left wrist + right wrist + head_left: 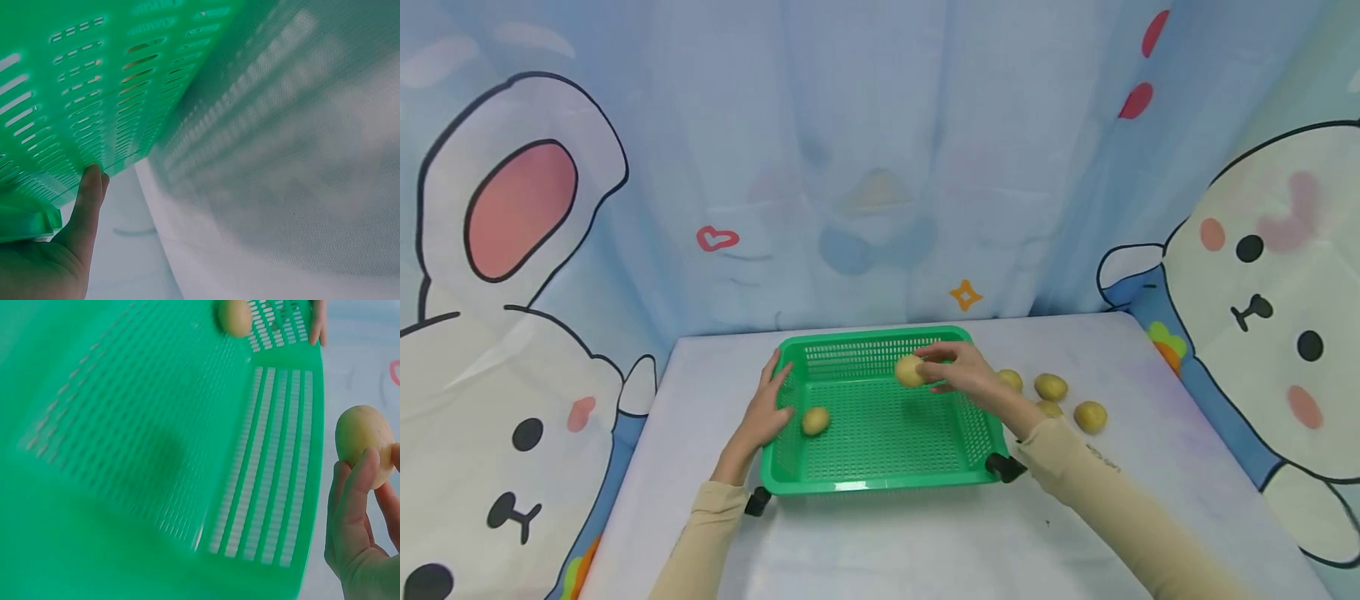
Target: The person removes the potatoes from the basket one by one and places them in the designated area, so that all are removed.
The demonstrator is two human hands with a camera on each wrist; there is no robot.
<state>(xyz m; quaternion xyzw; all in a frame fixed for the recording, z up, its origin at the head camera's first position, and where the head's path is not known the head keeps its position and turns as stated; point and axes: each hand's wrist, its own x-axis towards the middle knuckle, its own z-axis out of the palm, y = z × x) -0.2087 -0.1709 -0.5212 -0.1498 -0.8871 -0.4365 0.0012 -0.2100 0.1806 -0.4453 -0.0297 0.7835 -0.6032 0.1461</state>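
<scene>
A green plastic basket (880, 482) with slotted walls sits on the table. At its left rim, my left hand (766, 410) grips the basket, fingers along the outer wall (94, 119) and thumb over the edge. Above the far right part of the basket, my right hand (958, 368) pinches a potato (910, 371) between thumb and fingers; this potato (362, 440) also shows clearly in the right wrist view. Another potato (816, 421) lies on the basket floor at the left, seen too at the top of the right wrist view.
Right of the basket, several potatoes (1051, 387) lie on the white tabletop (925, 542), partly hidden by my right forearm. Behind the table hangs a blue curtain (865, 167) with cartoon prints. Dark wrist mounts (1004, 467) sit close to the basket's near corners.
</scene>
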